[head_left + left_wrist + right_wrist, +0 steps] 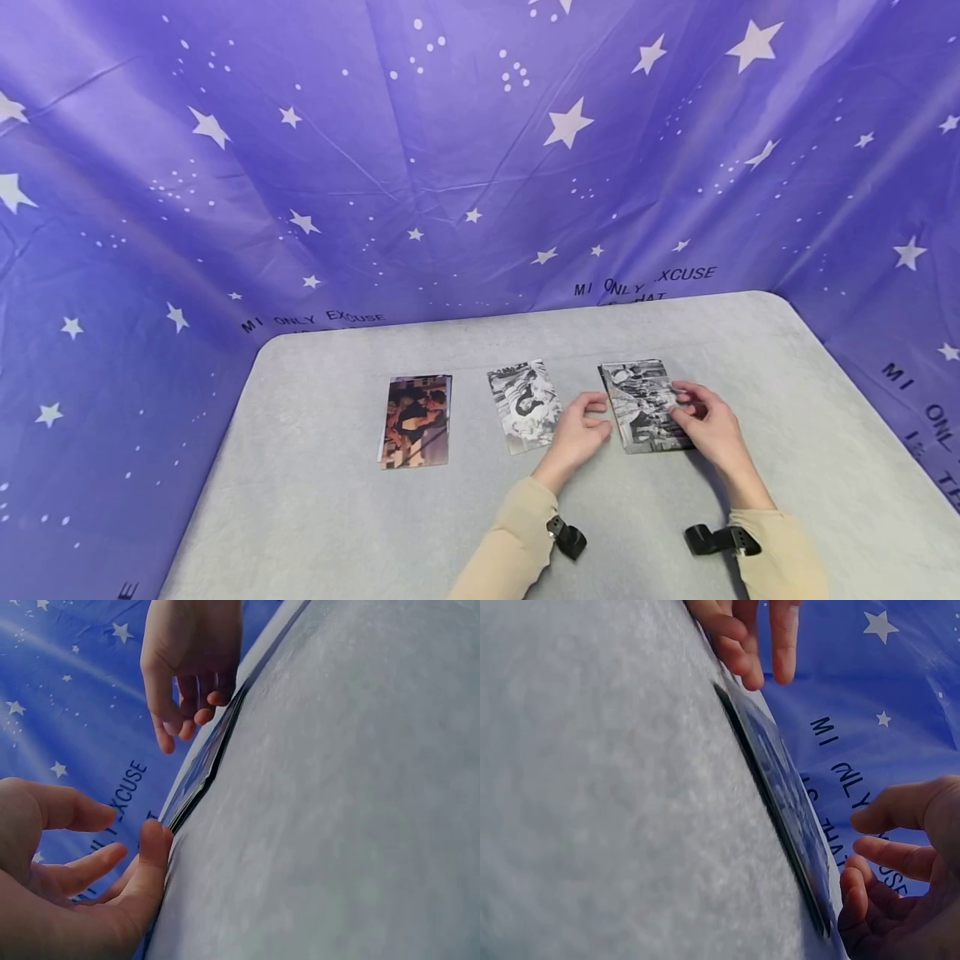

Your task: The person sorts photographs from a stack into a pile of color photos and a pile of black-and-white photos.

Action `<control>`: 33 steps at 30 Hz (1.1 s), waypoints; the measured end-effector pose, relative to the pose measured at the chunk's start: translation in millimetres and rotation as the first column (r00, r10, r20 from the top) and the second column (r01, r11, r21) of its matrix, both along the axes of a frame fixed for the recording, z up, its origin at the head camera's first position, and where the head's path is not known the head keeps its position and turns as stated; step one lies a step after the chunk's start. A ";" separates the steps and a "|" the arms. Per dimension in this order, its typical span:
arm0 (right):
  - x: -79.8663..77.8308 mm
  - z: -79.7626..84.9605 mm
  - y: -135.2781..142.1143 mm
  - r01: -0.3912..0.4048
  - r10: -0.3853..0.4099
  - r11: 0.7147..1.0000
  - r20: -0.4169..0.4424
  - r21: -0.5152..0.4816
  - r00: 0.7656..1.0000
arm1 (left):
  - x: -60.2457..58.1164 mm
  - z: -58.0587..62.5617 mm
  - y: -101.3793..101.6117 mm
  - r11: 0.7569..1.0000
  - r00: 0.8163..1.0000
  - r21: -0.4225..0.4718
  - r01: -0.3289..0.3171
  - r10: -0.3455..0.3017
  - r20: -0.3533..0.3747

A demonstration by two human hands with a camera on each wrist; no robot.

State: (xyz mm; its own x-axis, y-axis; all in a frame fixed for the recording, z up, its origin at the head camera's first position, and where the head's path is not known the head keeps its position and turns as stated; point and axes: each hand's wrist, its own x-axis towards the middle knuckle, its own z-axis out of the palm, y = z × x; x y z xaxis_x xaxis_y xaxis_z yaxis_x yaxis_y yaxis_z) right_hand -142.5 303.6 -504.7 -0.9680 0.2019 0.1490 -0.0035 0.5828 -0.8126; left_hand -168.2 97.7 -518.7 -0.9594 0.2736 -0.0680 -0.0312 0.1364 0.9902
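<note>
A stack of black-and-white photo cards point(643, 408) lies on the grey table to the right, its edges slightly uneven. My left hand point(580, 432) is at the stack's left side with loosely bent fingers and nothing between them. Over the right edge is my right hand point(705, 421), thumb and fingers apart; whether it touches the cards is unclear. In the left wrist view the stack point(202, 778) shows edge-on between both hands. The right wrist view shows the stack point(780, 799) flat on the table, with my right hand's fingers point(892, 859) close to its near end.
Another black-and-white photo card point(525, 406) lies just left of my left hand, set at an angle. Farther left is a small stack of colour photo cards point(415, 423). The grey table point(315, 500) meets a purple star-patterned cloth point(450, 167) behind and at both sides.
</note>
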 end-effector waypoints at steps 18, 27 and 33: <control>-3.4 3.4 -25.7 -0.115 0.112 0.989 -0.044 -0.089 0.993 | -0.3 4.4 -62.3 0.989 0.997 0.127 -0.072 0.072 0.001; -8.8 1.4 -46.4 -0.158 0.150 0.980 -0.071 -0.124 0.986 | 10.3 33.8 -90.1 0.984 0.996 0.156 -0.080 0.073 0.049; -3.7 26.1 -70.7 -0.194 0.180 0.970 -0.102 -0.144 0.978 | 8.3 32.7 -104.7 0.979 0.995 0.180 -0.097 0.090 0.048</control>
